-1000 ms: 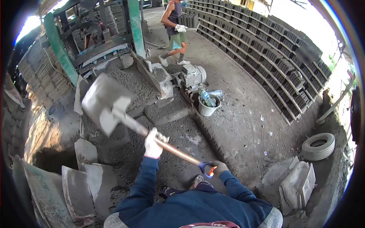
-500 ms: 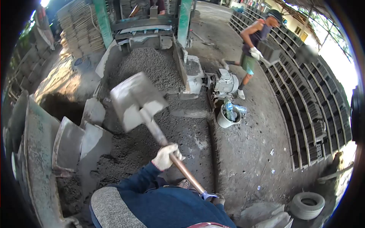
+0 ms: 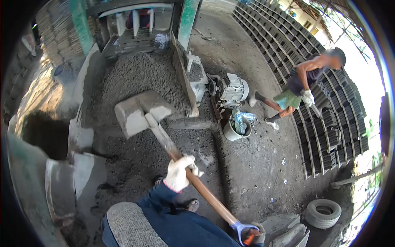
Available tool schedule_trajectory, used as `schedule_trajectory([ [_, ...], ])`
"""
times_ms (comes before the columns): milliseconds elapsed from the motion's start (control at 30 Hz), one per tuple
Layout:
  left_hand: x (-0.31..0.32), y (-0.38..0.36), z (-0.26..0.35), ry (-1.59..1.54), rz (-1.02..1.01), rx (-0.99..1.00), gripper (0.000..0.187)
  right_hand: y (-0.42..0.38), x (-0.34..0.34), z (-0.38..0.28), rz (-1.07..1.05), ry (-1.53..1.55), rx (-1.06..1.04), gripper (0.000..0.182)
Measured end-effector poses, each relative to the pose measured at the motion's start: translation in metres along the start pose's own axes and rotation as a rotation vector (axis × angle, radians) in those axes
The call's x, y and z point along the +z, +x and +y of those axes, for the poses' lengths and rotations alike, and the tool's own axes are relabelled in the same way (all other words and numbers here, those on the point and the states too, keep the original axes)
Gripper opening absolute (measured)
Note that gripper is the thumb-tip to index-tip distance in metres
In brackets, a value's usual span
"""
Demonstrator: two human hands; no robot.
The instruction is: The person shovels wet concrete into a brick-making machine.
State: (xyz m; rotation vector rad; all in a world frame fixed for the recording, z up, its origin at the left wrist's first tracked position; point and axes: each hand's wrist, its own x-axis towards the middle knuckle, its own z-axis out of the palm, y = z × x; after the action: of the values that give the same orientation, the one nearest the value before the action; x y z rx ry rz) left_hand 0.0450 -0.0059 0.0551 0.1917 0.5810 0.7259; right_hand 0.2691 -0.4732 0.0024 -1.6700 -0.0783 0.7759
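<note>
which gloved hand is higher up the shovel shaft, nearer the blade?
The left hand, in a pale glove, wrapped round the wooden shaft of the shovel. The right hand sits at the blue end handle, at the frame's bottom edge.

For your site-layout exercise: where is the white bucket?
In the head view, the white bucket sits right of centre on the ground, just below the electric motor.
</note>
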Motion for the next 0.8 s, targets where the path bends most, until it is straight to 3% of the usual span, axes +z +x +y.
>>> schedule_trajectory([
  [33,-0.008,0.012,0.009,-0.03,0.078,-0.012,0.012,-0.005,0.013,0.001,0.089,0.025,-0.004,0.035],
  [167,-0.028,0.045,0.059,-0.054,0.025,-0.063,0.014,-0.018,0.077,0.003,0.304,0.093,-0.008,0.036],
  [267,-0.046,0.073,0.102,-0.036,-0.146,-0.068,0.016,-0.021,0.125,0.005,0.318,0.141,0.003,0.036],
  [300,-0.037,0.078,0.12,0.012,-0.057,-0.08,0.02,-0.019,0.144,0.005,0.303,0.158,0.002,0.036],
  [433,-0.046,0.131,0.175,0.064,-0.15,-0.009,0.012,-0.005,0.229,-0.012,0.145,0.228,-0.033,0.037],
  [500,-0.047,0.163,0.21,0.094,-0.141,0.049,0.008,-0.005,0.3,-0.053,0.021,0.159,-0.024,0.039],
  [567,-0.048,0.197,0.246,0.157,-0.123,0.134,0.01,0.009,0.355,-0.066,0.019,0.382,-0.007,0.038],
  [633,-0.04,0.229,0.28,0.21,-0.023,0.232,0.016,0.009,0.403,-0.095,-0.056,0.414,-0.032,0.042],
  [667,-0.038,0.24,0.289,0.207,0.073,0.272,0.018,0.007,0.415,-0.108,-0.12,0.323,-0.093,0.047],
  [733,-0.036,0.245,0.292,0.192,0.077,0.36,0.023,0.015,0.408,-0.108,-0.229,0.266,-0.136,0.052],
  [767,-0.025,0.225,0.282,0.159,0.138,0.28,0.024,0.019,0.387,-0.103,-0.199,0.197,-0.228,0.059],
  [800,-0.02,0.205,0.265,0.143,0.016,0.294,0.022,0.015,0.364,-0.102,-0.161,0.256,-0.152,0.063],
])
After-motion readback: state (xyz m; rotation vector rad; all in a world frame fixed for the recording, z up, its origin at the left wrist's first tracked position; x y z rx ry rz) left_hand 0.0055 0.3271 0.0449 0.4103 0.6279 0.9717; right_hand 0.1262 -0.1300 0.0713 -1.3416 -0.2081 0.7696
